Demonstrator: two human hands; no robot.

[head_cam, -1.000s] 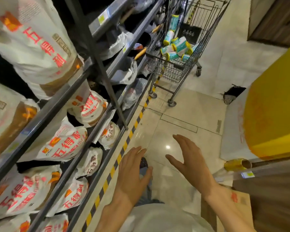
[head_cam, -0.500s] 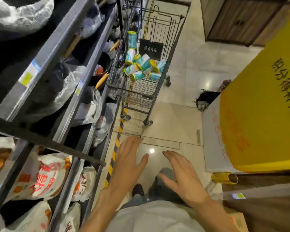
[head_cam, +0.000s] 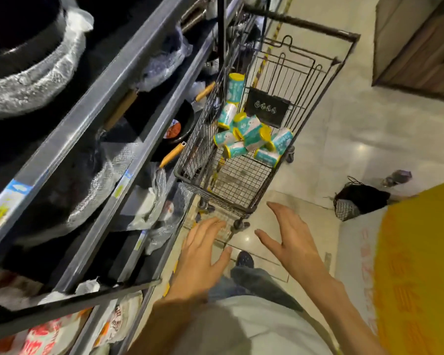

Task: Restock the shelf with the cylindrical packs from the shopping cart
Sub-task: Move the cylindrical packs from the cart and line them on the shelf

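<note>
Status: retrieval not yet begun. The teal-and-white cylindrical packs with yellow caps (head_cam: 251, 135) lie heaped at the far end of the dark wire shopping cart (head_cam: 217, 196), one standing upright against its left wall. None is visibly placed on the grey metal shelf (head_cam: 128, 70), whose visible tiers carry plastic-wrapped pans and printed bags. The left hand (head_cam: 203, 254) and right hand (head_cam: 290, 239) are both spread, fingers extended, holding nothing, raised short of the cart's near rim. Judged remaining: reach into the cart, take the packs, and transfer all of them to the shelf.
</note>
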